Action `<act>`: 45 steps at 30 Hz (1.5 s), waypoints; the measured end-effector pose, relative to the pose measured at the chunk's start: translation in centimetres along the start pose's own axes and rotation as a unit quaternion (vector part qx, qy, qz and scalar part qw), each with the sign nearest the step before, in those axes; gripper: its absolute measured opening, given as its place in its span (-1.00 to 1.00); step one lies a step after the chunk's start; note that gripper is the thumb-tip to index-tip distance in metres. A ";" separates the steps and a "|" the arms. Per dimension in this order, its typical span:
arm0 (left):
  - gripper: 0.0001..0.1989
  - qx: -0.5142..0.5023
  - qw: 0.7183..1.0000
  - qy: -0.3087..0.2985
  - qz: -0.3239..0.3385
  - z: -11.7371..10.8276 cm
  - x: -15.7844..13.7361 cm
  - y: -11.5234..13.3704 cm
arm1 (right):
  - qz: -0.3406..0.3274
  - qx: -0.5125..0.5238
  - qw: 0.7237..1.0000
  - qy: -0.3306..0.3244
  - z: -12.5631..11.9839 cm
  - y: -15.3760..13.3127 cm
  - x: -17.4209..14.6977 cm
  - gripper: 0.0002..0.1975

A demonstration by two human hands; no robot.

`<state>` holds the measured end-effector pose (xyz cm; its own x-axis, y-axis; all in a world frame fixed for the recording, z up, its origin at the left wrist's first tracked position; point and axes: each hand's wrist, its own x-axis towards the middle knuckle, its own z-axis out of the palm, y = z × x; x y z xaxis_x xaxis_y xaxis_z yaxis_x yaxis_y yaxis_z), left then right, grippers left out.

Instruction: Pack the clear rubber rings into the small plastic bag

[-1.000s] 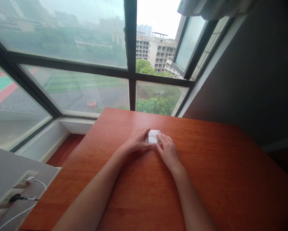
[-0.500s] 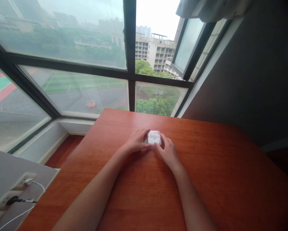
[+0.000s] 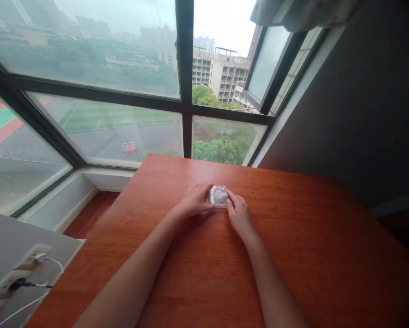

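A small, squarish clear plastic box (image 3: pixel 219 197) with white and greyish parts showing inside lies near the far middle of the table. My left hand (image 3: pixel 195 200) grips its left side, fingers round the back corner and thumb along the front. On the right side, my right hand (image 3: pixel 239 210) holds the box's edge, with thumb and fingers close together. What exactly the box contains is too small to tell.
The reddish-brown wooden table (image 3: pixel 314 237) reaches up to black-framed windows (image 3: pixel 187 105). At the lower left, wall sockets (image 3: pixel 23 273) carry plugs and cables. A dark wall (image 3: pixel 355 114) rises on the right.
My right thumb has shifted from the box's front edge to its right side. The box's top looked mostly white before and now shows more clear and grey detail. My left hand stays put.
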<state>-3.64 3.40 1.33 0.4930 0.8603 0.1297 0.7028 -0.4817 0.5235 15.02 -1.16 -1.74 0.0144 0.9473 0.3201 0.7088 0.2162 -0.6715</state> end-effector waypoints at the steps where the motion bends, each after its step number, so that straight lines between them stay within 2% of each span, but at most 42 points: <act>1: -0.34 0.000 1.000 0.000 0.001 0.0 0.0 0.0 | -0.002 -0.001 1.000 0.003 0.0 0.0 0.0 -0.59; 9: -0.36 -0.017 1.000 -0.002 0.012 0.0 0.0 -0.4 | -0.028 -0.014 0.999 0.011 0.5 0.5 0.0 -0.59; 18: -0.35 0.008 1.000 0.001 0.025 0.3 0.3 -0.9 | -0.042 -0.059 0.997 0.004 1.0 1.0 0.1 -0.59; 29: -0.24 -0.056 0.996 0.065 -0.028 1.3 0.3 -0.9 | -0.005 -0.086 0.996 0.032 1.4 -0.6 -0.6 -0.56; 32: -0.30 -0.128 0.989 0.062 -0.036 1.6 0.4 -1.4 | -0.004 -0.114 0.993 0.038 1.8 -1.0 -0.9 -0.53; 38: -0.48 -0.276 0.957 0.077 -0.053 2.0 0.6 -2.3 | 0.022 -0.151 0.986 0.067 2.1 -1.4 -0.8 -0.57; 45: -0.61 -0.223 0.968 0.101 -0.055 1.9 0.4 -1.9 | 0.040 -0.152 0.985 0.077 1.9 -2.1 -0.8 -0.67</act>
<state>-3.77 4.35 -1.17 0.2859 0.9393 0.1899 0.4329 -0.3034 0.8489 12.20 -1.96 -1.87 0.1684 0.9061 0.3882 0.8794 0.0398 -0.4743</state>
